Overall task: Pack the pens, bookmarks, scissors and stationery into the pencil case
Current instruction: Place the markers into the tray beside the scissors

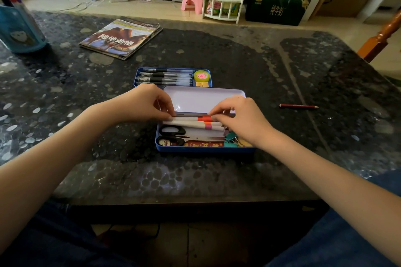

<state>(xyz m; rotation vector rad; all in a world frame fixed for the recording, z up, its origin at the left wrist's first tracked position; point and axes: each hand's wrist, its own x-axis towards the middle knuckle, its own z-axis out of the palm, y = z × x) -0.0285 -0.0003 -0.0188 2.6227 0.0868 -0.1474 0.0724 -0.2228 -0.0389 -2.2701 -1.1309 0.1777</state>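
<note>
Pens (191,119) with white barrels and orange and pink bands lie lengthwise in the far half of the open blue pencil case (204,149), their long axis running from nine o'clock to three o'clock, parallel to the case's long walls. The left hand (141,103) pinches the top pen at its nine o'clock end with curled fingertips, and the right hand (236,117) pinches or presses the same pen near its banded three o'clock end, so each hand has one end and neither has to reach across. Nearer the person in the same case lie black-handled scissors (173,134), blades pointing toward three o'clock, a printed bookmark (204,143) along the near wall, and teal binder clips (230,136) at the three o'clock end, partly under the right hand. The lid (204,98) stands open at the case's twelve o'clock side. Just beyond it, a separate blue tray (136,78) holds a row of black gel pens (165,77), also lying nine to three, with a yellow tape roll (202,76) at its three o'clock end. A red pencil (298,106) lies loose on the dark worktop (217,50) at three o'clock from the case, well apart from it and nearer the right hand, so that hand is likely the one to fetch it. The pencil's axis already matches the case, so little turning seems needed. A magazine (120,39) rests at eleven o'clock.
</note>
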